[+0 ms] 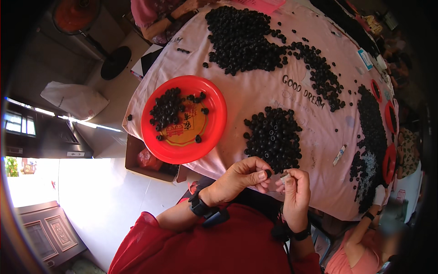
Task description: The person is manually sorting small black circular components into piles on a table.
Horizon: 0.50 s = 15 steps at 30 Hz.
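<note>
Near the front edge of the cloth-covered table, my left hand (246, 177) pinches a small round black piece (268, 173) between thumb and fingers. Close beside it, my right hand (296, 189) is closed, with a small pale thing (285, 178) at its fingertips; its kind is too small to tell. Just beyond both hands lies a heap of the same black pieces (273, 137), some showing a ring-shaped opening. To the left, a red plate (214, 123) with a yellow printed centre carries more black pieces (166, 108), mostly gathered on its far left part.
A large heap of black pieces (246, 39) covers the table's far side, beside a pink basket (262, 5). A marker-like tube (339, 155) lies right. Other people sit far left and at right, where a gloved hand (379, 195) reaches. An open box (153, 171) stands below the plate.
</note>
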Available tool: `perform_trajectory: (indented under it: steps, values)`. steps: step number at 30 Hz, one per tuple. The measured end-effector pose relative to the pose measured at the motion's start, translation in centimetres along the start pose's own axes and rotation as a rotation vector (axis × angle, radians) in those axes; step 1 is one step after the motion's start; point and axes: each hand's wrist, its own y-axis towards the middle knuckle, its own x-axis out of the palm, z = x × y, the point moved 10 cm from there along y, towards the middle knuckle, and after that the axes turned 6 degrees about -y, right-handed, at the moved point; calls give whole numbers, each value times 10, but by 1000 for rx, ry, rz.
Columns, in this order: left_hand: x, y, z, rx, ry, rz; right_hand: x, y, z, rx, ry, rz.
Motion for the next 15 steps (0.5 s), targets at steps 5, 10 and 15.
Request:
perform_trajectory:
  steps: [5,10,15]
  values:
    - [5,-2,-2,-38,-79,-30,-11,3,-7,-87,-92,57]
    - [7,-1,-7,-43,-81,-38,-9,6,-31,-206,-254,45]
    - [12,-2,-4,-25,-17,-67,0,5,-42,-325,-451,18]
